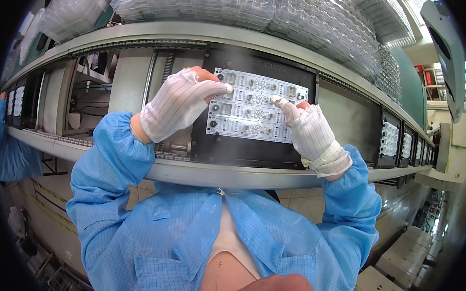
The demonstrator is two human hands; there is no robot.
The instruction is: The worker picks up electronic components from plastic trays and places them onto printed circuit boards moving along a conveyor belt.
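Note:
In front of me lies a white circuit board panel (246,128), made of several strips with small components, set in a black carrier plate (253,155). My left hand (178,102), in a white striped glove, reaches over the panel's left side. Its fingers are bent and drawn together, with a white-covered fingertip at the upper left strips. My right hand (312,132), gloved likewise, is over the panel's right side. Its covered fingertip touches down near the second strip, and the other fingers curl in. Whatever either hand pinches is too small or hidden to make out.
The carrier sits on a conveyor between metal rails (226,177). More loaded black carriers (389,139) stand farther right, another at far left. Stacks of clear plastic trays (197,7) line the back. A blue sleeve (16,157) of another person shows at the left edge.

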